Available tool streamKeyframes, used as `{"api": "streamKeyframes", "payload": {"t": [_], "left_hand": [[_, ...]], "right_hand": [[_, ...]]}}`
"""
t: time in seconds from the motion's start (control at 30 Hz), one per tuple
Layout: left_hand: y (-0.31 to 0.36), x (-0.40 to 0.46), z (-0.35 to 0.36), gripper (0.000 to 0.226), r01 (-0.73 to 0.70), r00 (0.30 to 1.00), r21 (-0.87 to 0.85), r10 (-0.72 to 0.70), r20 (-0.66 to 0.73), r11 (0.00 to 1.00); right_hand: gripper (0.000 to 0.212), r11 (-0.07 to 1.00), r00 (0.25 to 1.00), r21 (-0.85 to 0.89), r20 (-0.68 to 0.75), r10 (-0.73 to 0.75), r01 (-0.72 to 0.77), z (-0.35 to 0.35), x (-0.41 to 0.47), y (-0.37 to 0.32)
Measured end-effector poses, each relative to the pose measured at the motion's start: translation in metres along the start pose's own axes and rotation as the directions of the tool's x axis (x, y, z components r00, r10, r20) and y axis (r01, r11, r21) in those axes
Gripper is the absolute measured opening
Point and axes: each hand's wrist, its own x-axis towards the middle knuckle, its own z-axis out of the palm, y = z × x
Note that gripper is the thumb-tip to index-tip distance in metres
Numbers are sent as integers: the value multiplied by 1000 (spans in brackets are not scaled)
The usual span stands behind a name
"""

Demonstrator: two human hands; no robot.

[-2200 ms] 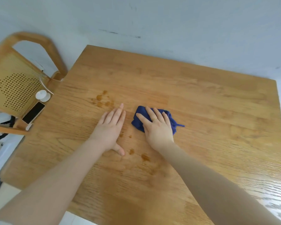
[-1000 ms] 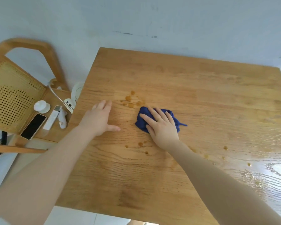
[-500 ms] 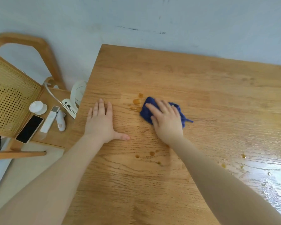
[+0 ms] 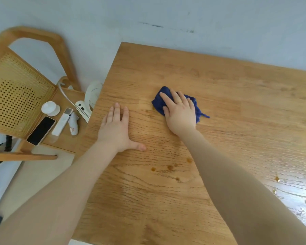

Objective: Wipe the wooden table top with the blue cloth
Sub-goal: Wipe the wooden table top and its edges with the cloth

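- Head view, the only one: the cloth (image 4: 194,105) lies bunched on the table (image 4: 219,85), about mid-depth and toward its left half, well apart from every edge.
- It looks soft, light and limp, so it should slide easily and bunch further under a push; a flat palm spread over its middle seems the best way to control it, rather than a pinch at one corner.
- Right hand (image 4: 179,112) lies palm down on the cloth, fingers nearly straight and slightly spread, pressing it to the table, not curled round it; a ring shows on one finger.
- Right arm reaches in from the near right corner of the table, almost straight.
- Left hand (image 4: 117,128) rests flat on bare wood just left of the cloth, fingers together, thumb out to the side, holding nothing; it seems to brace the body.
- Brown drops (image 4: 170,167) sit on the table nearer than the cloth, between the forearms; more glint toward the near right edge, so wiping looks unfinished.
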Motion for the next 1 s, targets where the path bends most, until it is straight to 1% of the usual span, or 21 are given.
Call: {"api": "streamKeyframes", "payload": {"t": [0.03, 0.1, 0.17, 0.23, 0.27, 0.3, 0.37, 0.43, 0.5, 0.53, 0.6, 0.63, 0.7, 0.73, 0.77, 0.8, 0.83, 0.9, 0.93, 0.97, 1.0], "left_hand": [[0, 0, -1, 145, 4, 1000, 0, -4, 6, 1000], [0, 0, -2, 146, 11, 1000, -6, -11, 11, 1000], [1, -1, -2, 145, 15, 1000, -4, -15, 7, 1000], [2, 0, -3, 145, 21, 1000, -8, -21, 12, 1000], [2, 1, -3, 145, 22, 1000, -10, -22, 15, 1000], [2, 1, -3, 145, 23, 1000, -9, -23, 16, 1000], [1, 1, -2, 146, 31, 999, 6, -31, 13, 1000], [1, 1, -1, 147, 42, 999, 25, -42, 11, 999], [1, 1, 0, 147, 47, 999, 30, -48, 16, 998], [1, 0, -1, 147, 48, 999, 26, -48, 20, 999], [2, -1, -1, 146, 52, 998, 16, -52, 24, 999], [2, -1, -2, 146, 56, 998, 15, -56, 29, 998], [2, -1, -4, 146, 63, 997, 19, -64, 42, 998], [3, -1, -6, 145, 66, 996, 23, -67, 51, 998], [5, -1, -7, 145, 69, 996, 29, -71, 57, 997], [7, -1, -9, 145, 75, 995, 37, -77, 63, 996], [8, -1, -10, 146, 79, 994, 40, -82, 71, 996], [9, 0, -10, 148, 91, 992, 55, -96, 82, 994], [10, 1, -9, 148, 100, 991, 62, -105, 80, 993], [10, 1, -9, 149, 106, 991, 65, -111, 78, 992], [10, 1, -9, 149, 110, 990, 63, -115, 78, 992]], "right_hand": [[43, 999, 999, 0, -4, -46, 46, 2, -11, -4], [43, 980, 980, 3, -3, -200, 200, 4, -39, -11], [45, 928, 926, 13, 66, -372, 372, 4, -61, -10], [45, 883, 876, 20, 113, -468, 469, 2, -52, 0], [44, 886, 881, 18, 97, -463, 464, 1, -40, 5], [44, 907, 905, 17, 67, -421, 420, -1, -26, 7], [41, 964, 964, 24, 25, -265, 264, -4, 5, 6], [41, 990, 989, 6, 24, -144, 144, -3, 29, 2], [42, 993, 992, 2, 30, -122, 122, -3, 35, -4], [42, 990, 989, 2, 39, -143, 143, -4, 31, -5], [44, 964, 962, 7, 59, -265, 265, -5, 8, -7], [44, 937, 934, 22, 76, -350, 350, -5, -7, -9], [43, 860, 850, 72, 133, -510, 505, -7, -30, -6], [42, 829, 814, 93, 154, -560, 552, -7, -31, -1], [41, 813, 796, 108, 169, -582, 572, -9, -25, 3], [41, 824, 807, 112, 169, -566, 555, -9, -12, 5], [41, 863, 848, 108, 163, -505, 494, -9, 3, 6], [41, 956, 950, 98, 123, -288, 277, -8, 32, 6], [41, 979, 977, 84, 91, -195, 187, -6, 43, 6], [41, 988, 987, 64, 62, -147, 143, -5, 48, 5], [41, 990, 990, 48, 42, -137, 135, -4, 48, 4]]}}
